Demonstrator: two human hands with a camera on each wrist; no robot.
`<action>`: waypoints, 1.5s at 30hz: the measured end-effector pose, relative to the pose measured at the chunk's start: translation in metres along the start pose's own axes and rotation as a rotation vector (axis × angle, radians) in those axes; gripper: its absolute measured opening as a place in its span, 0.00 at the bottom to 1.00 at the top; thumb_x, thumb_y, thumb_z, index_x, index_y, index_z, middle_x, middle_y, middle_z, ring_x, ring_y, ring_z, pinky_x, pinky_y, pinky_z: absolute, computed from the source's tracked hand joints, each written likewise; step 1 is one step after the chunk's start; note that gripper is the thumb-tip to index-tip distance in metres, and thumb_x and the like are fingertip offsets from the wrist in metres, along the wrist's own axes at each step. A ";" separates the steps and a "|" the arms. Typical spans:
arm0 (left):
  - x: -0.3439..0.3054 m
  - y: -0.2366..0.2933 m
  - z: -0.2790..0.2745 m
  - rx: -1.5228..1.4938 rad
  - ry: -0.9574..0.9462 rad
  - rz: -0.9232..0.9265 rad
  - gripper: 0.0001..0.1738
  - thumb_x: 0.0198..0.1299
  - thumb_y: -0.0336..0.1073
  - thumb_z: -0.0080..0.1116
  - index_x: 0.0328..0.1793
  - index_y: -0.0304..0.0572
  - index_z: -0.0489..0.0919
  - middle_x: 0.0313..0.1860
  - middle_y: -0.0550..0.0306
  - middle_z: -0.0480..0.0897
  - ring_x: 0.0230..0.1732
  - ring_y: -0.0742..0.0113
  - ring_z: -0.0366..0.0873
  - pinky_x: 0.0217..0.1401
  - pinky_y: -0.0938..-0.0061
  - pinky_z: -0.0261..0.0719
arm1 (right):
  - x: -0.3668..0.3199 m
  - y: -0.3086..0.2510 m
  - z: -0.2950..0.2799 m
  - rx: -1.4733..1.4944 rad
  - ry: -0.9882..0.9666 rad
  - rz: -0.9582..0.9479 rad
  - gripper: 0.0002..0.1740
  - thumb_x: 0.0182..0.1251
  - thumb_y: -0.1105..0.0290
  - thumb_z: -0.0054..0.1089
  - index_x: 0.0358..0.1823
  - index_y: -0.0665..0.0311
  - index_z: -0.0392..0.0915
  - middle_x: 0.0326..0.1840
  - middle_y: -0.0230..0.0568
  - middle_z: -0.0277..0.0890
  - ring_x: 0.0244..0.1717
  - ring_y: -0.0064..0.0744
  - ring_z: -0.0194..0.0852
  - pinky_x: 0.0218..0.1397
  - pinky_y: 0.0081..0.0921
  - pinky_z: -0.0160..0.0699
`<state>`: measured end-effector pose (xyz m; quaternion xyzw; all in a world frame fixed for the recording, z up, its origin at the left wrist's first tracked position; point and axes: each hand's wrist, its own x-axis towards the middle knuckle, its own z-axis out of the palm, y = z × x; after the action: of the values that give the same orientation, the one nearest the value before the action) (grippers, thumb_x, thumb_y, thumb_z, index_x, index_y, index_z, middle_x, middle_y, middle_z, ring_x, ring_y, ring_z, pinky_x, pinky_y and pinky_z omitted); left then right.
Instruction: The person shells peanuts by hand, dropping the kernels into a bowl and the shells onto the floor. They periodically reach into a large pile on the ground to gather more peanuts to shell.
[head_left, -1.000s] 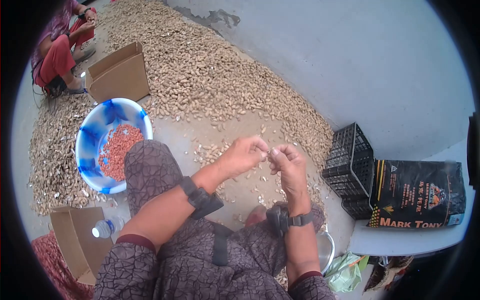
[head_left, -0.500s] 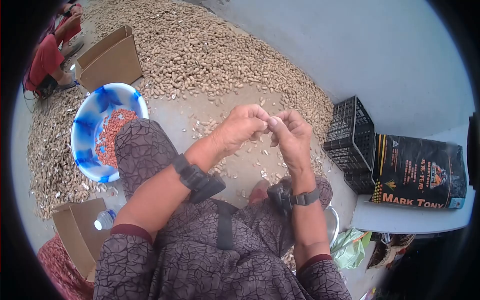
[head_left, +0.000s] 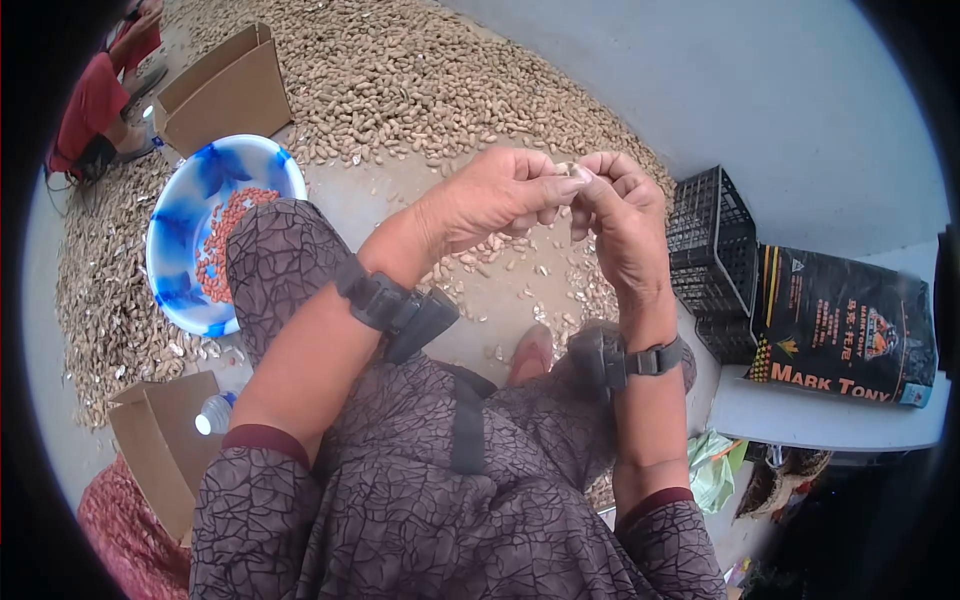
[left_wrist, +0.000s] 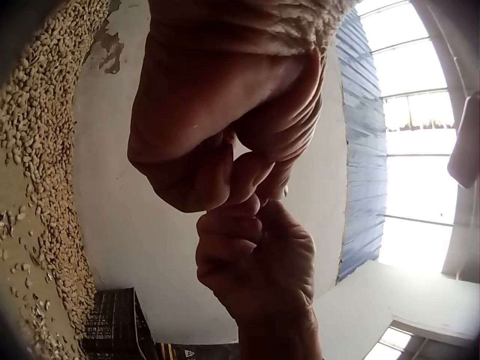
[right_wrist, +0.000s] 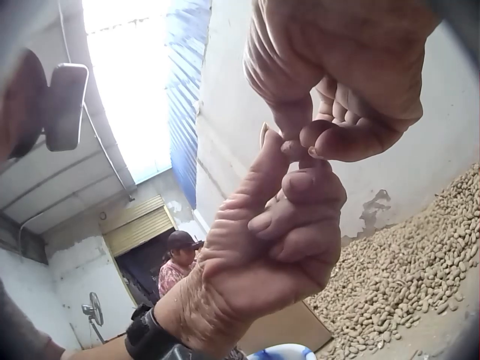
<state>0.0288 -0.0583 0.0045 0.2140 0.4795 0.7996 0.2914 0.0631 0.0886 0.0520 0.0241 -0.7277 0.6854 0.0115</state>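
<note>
In the head view, my left hand (head_left: 500,200) and right hand (head_left: 628,215) meet above the floor. A small pale peanut (head_left: 570,171) shows at their joined fingertips, where both hands pinch it between thumb and forefinger. From the left wrist, the right hand (left_wrist: 259,262) appears below with curled fingers, and the fingertips hide the peanut. The right wrist view has the left hand (right_wrist: 274,232) reaching up to the right hand (right_wrist: 352,82). To the left stands a blue-and-white basin (head_left: 165,260) with shelled reddish peanuts (head_left: 235,225) in it, partly behind my knee.
Unshelled peanuts (head_left: 400,90) are heaped along the wall. A cardboard box (head_left: 225,95) stands beyond the basin, another box (head_left: 165,430) at lower left by a bottle (head_left: 215,412). At right are a black crate (head_left: 710,240) and a black bag (head_left: 845,325). Another person (head_left: 95,110) sits at upper left.
Both hands have risen in the head view and shifted slightly right, fingertips still together. More of the pale peanut shows between them now. The head view has shifted a little.
</note>
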 end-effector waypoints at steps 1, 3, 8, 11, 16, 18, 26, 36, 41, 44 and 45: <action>-0.003 0.002 0.002 0.004 0.024 0.025 0.16 0.58 0.46 0.54 0.31 0.39 0.74 0.19 0.66 0.72 0.14 0.86 0.59 0.14 0.90 0.54 | 0.002 0.000 0.001 0.001 -0.028 -0.002 0.08 0.57 0.70 0.56 0.33 0.69 0.70 0.22 0.33 0.71 0.18 0.16 0.66 0.18 0.11 0.66; -0.006 0.006 0.001 0.058 0.054 0.022 0.16 0.58 0.47 0.54 0.31 0.39 0.74 0.19 0.66 0.72 0.14 0.86 0.59 0.14 0.90 0.54 | 0.005 -0.002 0.005 -0.013 -0.042 0.007 0.08 0.57 0.71 0.55 0.32 0.69 0.70 0.22 0.33 0.71 0.18 0.16 0.66 0.18 0.11 0.66; -0.012 0.011 0.008 0.316 0.146 -0.047 0.18 0.57 0.48 0.55 0.27 0.40 0.77 0.14 0.66 0.72 0.12 0.86 0.61 0.12 0.91 0.53 | 0.010 0.009 0.001 0.018 -0.114 0.079 0.07 0.55 0.73 0.55 0.32 0.70 0.72 0.21 0.34 0.72 0.16 0.17 0.67 0.18 0.12 0.68; -0.010 0.003 0.002 0.318 0.136 -0.091 0.18 0.56 0.47 0.55 0.27 0.39 0.77 0.13 0.66 0.72 0.12 0.87 0.61 0.11 0.91 0.53 | 0.009 0.019 -0.003 0.071 -0.104 0.120 0.06 0.53 0.75 0.54 0.31 0.71 0.73 0.20 0.35 0.72 0.15 0.17 0.67 0.17 0.12 0.68; -0.007 -0.008 -0.006 0.114 0.076 -0.123 0.13 0.59 0.39 0.53 0.32 0.35 0.76 0.18 0.65 0.73 0.11 0.89 0.57 0.11 0.93 0.51 | 0.013 0.037 -0.005 0.177 -0.101 0.124 0.05 0.51 0.78 0.53 0.30 0.72 0.73 0.20 0.35 0.72 0.15 0.17 0.66 0.17 0.12 0.68; -0.006 -0.010 -0.008 0.044 0.070 -0.173 0.11 0.60 0.36 0.51 0.33 0.34 0.75 0.19 0.64 0.74 0.10 0.89 0.56 0.11 0.93 0.51 | 0.014 0.044 -0.007 0.231 -0.099 0.133 0.06 0.50 0.78 0.53 0.30 0.73 0.73 0.19 0.35 0.71 0.15 0.17 0.66 0.16 0.12 0.67; 0.004 -0.021 -0.011 -0.181 0.111 -0.295 0.10 0.59 0.34 0.49 0.33 0.33 0.74 0.19 0.64 0.74 0.09 0.88 0.52 0.11 0.90 0.46 | 0.019 0.069 -0.014 0.403 -0.076 0.114 0.06 0.52 0.78 0.53 0.31 0.73 0.73 0.19 0.34 0.71 0.15 0.16 0.66 0.17 0.11 0.66; 0.011 -0.022 -0.002 0.026 0.188 -0.377 0.07 0.53 0.28 0.48 0.25 0.34 0.74 0.17 0.65 0.71 0.11 0.86 0.54 0.11 0.87 0.46 | 0.016 0.068 -0.013 0.165 -0.051 0.107 0.06 0.57 0.73 0.53 0.33 0.69 0.73 0.21 0.30 0.71 0.20 0.14 0.66 0.21 0.11 0.66; 0.014 -0.033 -0.001 0.037 0.256 -0.383 0.07 0.53 0.28 0.46 0.27 0.33 0.74 0.18 0.61 0.73 0.11 0.85 0.56 0.11 0.88 0.48 | 0.015 0.067 -0.009 -0.082 -0.059 0.076 0.06 0.54 0.73 0.55 0.29 0.70 0.75 0.17 0.34 0.72 0.17 0.17 0.68 0.20 0.16 0.68; 0.014 -0.031 0.000 -0.005 0.306 -0.376 0.08 0.53 0.27 0.45 0.28 0.32 0.75 0.19 0.60 0.74 0.12 0.85 0.57 0.11 0.88 0.49 | 0.016 0.069 -0.016 -0.323 -0.078 0.004 0.08 0.52 0.69 0.57 0.28 0.69 0.76 0.14 0.35 0.71 0.18 0.17 0.70 0.20 0.21 0.68; 0.014 -0.029 -0.001 -0.021 0.318 -0.366 0.08 0.52 0.27 0.44 0.28 0.32 0.75 0.19 0.60 0.74 0.12 0.84 0.58 0.11 0.88 0.49 | 0.015 0.068 -0.016 -0.325 -0.079 0.005 0.08 0.52 0.69 0.57 0.28 0.69 0.76 0.14 0.35 0.71 0.18 0.17 0.70 0.20 0.21 0.68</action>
<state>0.0262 -0.0386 -0.0212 -0.0079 0.5419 0.7620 0.3544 0.0447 0.1086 -0.0142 0.0471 -0.8290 0.5570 -0.0153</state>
